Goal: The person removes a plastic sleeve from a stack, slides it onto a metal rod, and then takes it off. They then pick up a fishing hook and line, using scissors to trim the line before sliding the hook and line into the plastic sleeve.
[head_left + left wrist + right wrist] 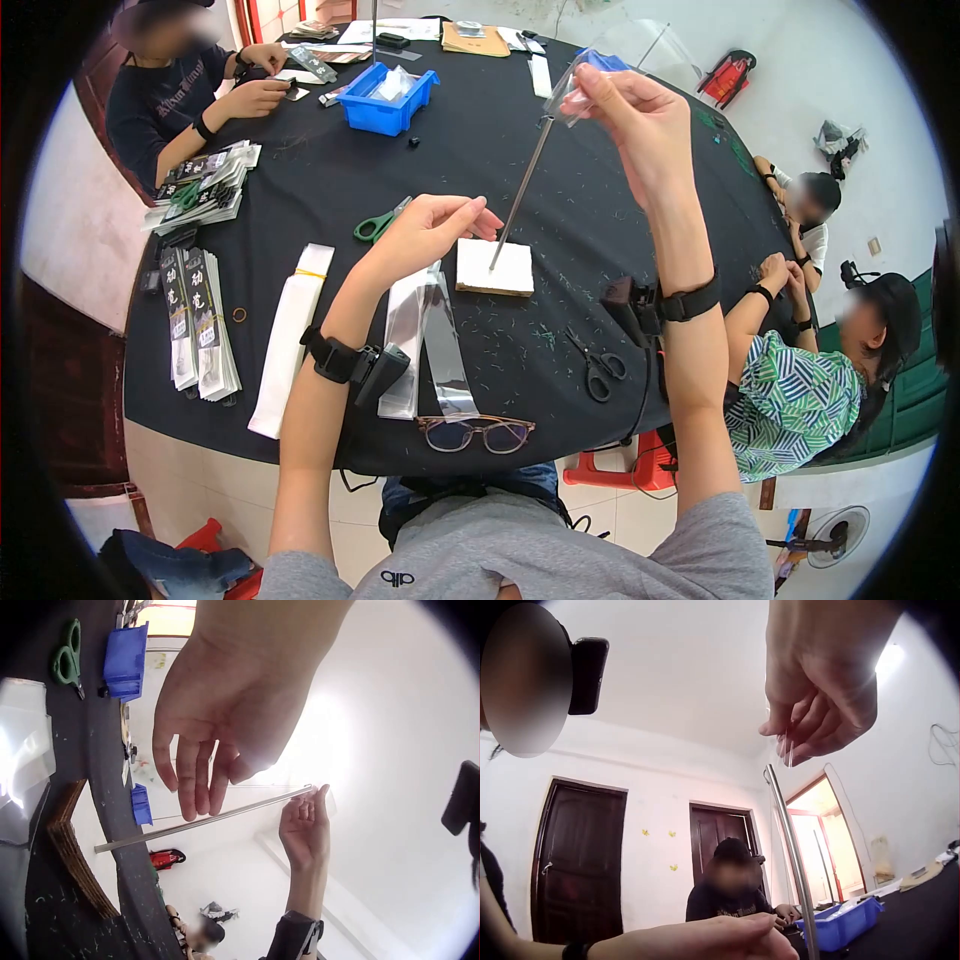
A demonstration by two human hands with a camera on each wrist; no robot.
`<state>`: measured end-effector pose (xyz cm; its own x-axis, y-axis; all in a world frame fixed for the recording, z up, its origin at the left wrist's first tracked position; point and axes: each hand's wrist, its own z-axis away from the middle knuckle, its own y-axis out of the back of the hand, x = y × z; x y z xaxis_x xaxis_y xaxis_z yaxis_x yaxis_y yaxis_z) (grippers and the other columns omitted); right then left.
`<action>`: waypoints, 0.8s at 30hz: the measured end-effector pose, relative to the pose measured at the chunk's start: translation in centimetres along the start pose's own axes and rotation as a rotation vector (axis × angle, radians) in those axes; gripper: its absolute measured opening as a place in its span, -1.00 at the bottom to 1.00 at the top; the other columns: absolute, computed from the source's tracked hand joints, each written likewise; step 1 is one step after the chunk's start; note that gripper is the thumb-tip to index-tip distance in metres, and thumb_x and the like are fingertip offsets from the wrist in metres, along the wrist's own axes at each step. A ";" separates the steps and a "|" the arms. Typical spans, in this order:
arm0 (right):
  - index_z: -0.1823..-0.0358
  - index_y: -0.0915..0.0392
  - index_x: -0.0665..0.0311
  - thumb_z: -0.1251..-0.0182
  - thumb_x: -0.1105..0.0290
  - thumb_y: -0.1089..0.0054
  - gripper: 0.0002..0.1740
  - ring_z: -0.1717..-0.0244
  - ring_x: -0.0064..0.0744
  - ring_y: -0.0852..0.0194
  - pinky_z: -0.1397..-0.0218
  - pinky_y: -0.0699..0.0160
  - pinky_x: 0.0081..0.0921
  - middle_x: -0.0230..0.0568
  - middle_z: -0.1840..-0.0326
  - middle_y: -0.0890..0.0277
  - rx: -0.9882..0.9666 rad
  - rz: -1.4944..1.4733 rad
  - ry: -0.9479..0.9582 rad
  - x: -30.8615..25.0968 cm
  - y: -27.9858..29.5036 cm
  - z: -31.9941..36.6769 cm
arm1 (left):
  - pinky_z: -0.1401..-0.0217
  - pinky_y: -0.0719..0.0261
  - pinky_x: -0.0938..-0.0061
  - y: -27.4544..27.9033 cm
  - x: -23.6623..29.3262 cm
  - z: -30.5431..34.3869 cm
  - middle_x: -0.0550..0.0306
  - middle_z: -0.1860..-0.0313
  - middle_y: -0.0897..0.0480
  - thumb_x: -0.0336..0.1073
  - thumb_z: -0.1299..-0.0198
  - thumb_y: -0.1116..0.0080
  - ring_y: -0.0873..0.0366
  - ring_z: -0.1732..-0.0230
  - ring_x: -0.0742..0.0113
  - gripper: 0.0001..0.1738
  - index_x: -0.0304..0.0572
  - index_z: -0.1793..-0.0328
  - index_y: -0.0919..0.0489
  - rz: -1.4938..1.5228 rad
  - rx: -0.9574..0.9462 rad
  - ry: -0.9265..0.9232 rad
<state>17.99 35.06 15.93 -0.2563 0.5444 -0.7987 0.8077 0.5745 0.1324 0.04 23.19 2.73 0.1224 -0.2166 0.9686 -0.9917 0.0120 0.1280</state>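
Note:
A thin metal rod (524, 190) rises at a slant from a white-topped block (495, 266) with brown layered sides. At the rod's upper end my right hand (645, 125) pinches a clear plastic sleeve (786, 752) between thumb and fingers; the loose film (640, 55) trails beyond the hand. My left hand (430, 235) is beside the rod's lower part, above the block's left edge. In the left wrist view its fingers (203, 776) extend loosely with nothing held. Flat clear plastic sleeves (450, 345) lie just below this hand.
Green scissors (375, 227), black scissors (598, 365) and glasses (478, 434) lie around the block. To the left are a banded white stack (290, 340) and printed packets (198, 320). A blue bin (385, 105) stands farther back. Other people sit around the table (300, 190).

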 end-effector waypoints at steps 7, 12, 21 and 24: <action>0.31 -0.71 0.35 -0.22 0.27 -0.36 -0.76 0.39 -0.56 -0.64 0.25 -0.54 -0.68 -0.20 0.44 -0.67 -0.019 0.053 0.006 -0.1 0.0 0.1 | 0.02 -0.52 0.54 -0.2 0.2 0.0 0.10 0.32 -0.68 -0.10 -0.44 0.08 -0.60 0.20 0.44 -0.55 -0.37 0.11 -0.67 0.017 -0.010 0.008; 0.31 -0.71 0.33 -0.23 0.26 -0.35 -0.76 0.40 -0.57 -0.64 0.25 -0.53 -0.69 -0.22 0.45 -0.67 -0.032 0.079 0.010 -0.1 -0.1 0.1 | 0.00 -0.52 0.53 -0.1 0.3 0.0 0.08 0.32 -0.68 -0.10 -0.44 0.09 -0.60 0.20 0.43 -0.54 -0.39 0.11 -0.67 0.014 -0.011 0.002; 0.32 -0.71 0.34 -0.24 0.28 -0.34 -0.77 0.40 -0.62 -0.61 0.25 -0.53 -0.70 -0.24 0.46 -0.67 -0.031 0.097 0.039 -0.2 -0.4 -0.1 | -0.02 -0.52 0.52 -0.2 0.0 0.0 0.08 0.31 -0.68 -0.10 -0.44 0.10 -0.59 0.20 0.43 -0.54 -0.39 0.10 -0.66 0.023 -0.020 0.003; 0.31 -0.71 0.35 -0.25 0.29 -0.33 -0.78 0.39 -0.61 -0.61 0.24 -0.54 -0.69 -0.24 0.45 -0.67 -0.025 0.134 0.032 -0.5 -0.5 0.0 | -0.04 -0.52 0.50 -0.2 0.3 0.0 0.06 0.29 -0.69 -0.10 -0.45 0.11 -0.60 0.19 0.43 -0.53 -0.39 0.11 -0.67 0.002 -0.017 0.007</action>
<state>17.74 34.55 16.27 -0.1641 0.6363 -0.7538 0.8226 0.5100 0.2514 0.24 23.09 2.95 0.1209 -0.2095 0.9703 -0.9911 0.0292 0.1298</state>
